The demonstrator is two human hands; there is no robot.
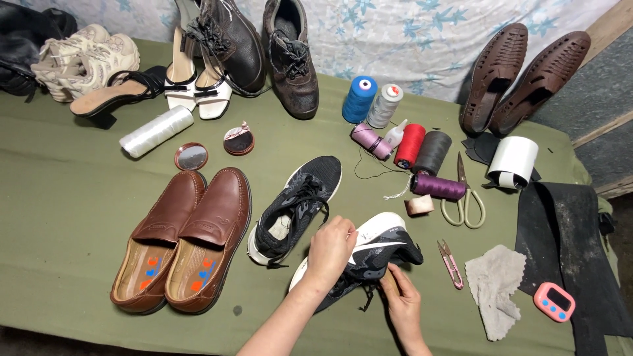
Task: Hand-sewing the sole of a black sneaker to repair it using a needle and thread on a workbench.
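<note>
Black sneaker [376,254] half hidden under both hands' [331,250] closed grip [401,300].

your two hands are bare, no gloves, no rings or watch showing. left hand [331,249] comes with a long stretch of bare forearm, no sleeve on it down to the frame edge. right hand [403,304] shows only to just past the wrist, also sleeveless there. nails short and plain, fingers partly hidden so can't tell more.
</note>
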